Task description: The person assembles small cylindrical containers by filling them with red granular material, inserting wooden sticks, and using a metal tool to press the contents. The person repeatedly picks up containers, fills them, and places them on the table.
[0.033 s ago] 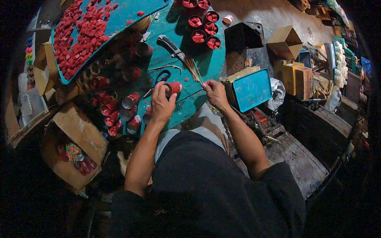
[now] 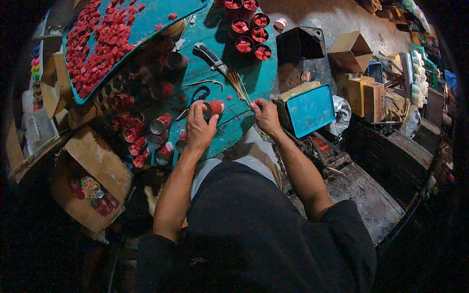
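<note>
While near the can [image 2: 216,107], scissors [image 2: 197,90] partly behind left hand [image 2: 200,131].

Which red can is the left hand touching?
The can between the left hand and the right hand; no other red can sits in that gap.

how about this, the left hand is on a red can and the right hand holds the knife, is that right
Not the knife: the head view shows the right hand pinching thin sticks, with the knife on the table. The left hand is on a red can.
</note>
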A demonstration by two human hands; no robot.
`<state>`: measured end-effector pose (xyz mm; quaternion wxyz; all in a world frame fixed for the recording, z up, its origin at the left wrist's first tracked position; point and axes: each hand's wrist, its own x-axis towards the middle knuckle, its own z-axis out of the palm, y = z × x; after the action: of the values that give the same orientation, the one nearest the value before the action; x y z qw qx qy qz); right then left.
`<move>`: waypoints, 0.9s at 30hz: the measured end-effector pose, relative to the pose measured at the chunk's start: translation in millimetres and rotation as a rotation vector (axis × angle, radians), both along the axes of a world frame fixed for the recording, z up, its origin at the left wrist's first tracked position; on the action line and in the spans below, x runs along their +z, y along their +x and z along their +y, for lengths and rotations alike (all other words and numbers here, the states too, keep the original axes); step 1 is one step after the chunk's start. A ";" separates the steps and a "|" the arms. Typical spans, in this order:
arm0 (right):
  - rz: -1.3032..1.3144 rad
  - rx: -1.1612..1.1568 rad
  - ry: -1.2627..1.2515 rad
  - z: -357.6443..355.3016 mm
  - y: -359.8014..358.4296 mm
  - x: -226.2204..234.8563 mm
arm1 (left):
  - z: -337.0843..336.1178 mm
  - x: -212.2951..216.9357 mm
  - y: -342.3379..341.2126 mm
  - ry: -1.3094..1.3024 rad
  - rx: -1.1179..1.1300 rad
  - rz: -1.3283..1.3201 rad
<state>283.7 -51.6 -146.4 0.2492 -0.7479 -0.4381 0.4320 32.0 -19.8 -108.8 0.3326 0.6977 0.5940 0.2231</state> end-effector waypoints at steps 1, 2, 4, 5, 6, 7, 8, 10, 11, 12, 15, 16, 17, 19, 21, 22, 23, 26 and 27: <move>-0.050 0.013 0.001 0.1 1.4 1.5 | -0.5 -1.2 1.4 -0.010 0.005 0.002; -0.096 0.023 -0.003 -2.5 1.7 1.2 | -0.4 1.2 1.7 -0.024 0.006 0.009; -0.228 0.079 0.070 -3.1 5.7 -7.7 | 2.8 6.4 0.4 -0.009 -0.019 -0.007; -0.295 0.108 0.110 -1.4 8.9 -14.0 | 5.4 8.2 0.0 0.002 -0.029 -0.015; -0.345 0.140 0.134 -1.7 11.8 -20.2 | 5.9 7.0 0.0 -0.031 -0.044 -0.023; -0.354 0.130 0.136 -4.1 14.3 -25.2 | 5.6 5.3 1.0 -0.065 -0.058 -0.031; -0.360 0.121 0.143 -3.1 13.7 -28.9 | 7.5 5.4 0.6 -0.093 -0.070 -0.036; -0.395 0.174 0.200 -5.3 18.3 -32.7 | 9.1 5.7 4.3 0.036 -0.142 0.026; -0.484 0.182 0.221 -3.7 15.6 -28.7 | 9.2 6.5 6.5 0.099 -0.182 0.058; -0.575 0.193 0.242 0.9 14.2 -19.2 | 9.1 11.5 8.7 0.200 -0.213 0.113; -0.641 0.187 0.423 10.8 17.3 -22.4 | 7.4 40.0 18.6 0.327 -0.314 0.172; -0.626 0.174 0.459 18.7 13.4 -25.2 | 11.0 51.2 25.4 0.322 -0.309 0.182; -0.606 0.163 0.504 28.1 7.4 -26.4 | 10.6 42.5 26.6 0.183 -0.183 0.188; -0.612 0.167 0.451 42.3 3.1 -28.2 | 28.9 14.0 27.4 -0.068 0.058 0.188; -0.666 0.157 0.394 53.6 -1.5 -30.2 | 76.6 1.1 4.6 -0.432 0.056 0.124; -0.665 0.159 0.341 57.0 -2.8 -32.7 | 87.8 1.2 2.7 -0.600 0.061 0.113; -0.671 0.168 0.322 58.4 -2.4 -38.1 | 100.0 4.1 1.7 -0.764 0.064 0.115; -0.714 0.169 0.367 57.2 -4.5 -58.8 | 106.3 0.7 10.6 -1.125 0.032 0.143; -0.747 0.151 0.447 58.4 -5.6 -62.8 | 103.9 -13.7 8.9 -1.159 -0.057 0.179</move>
<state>278.1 6.8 -209.2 0.1970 -0.7464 -0.6342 0.0435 40.9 84.1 -122.6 0.6142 0.4339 0.6259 -0.2068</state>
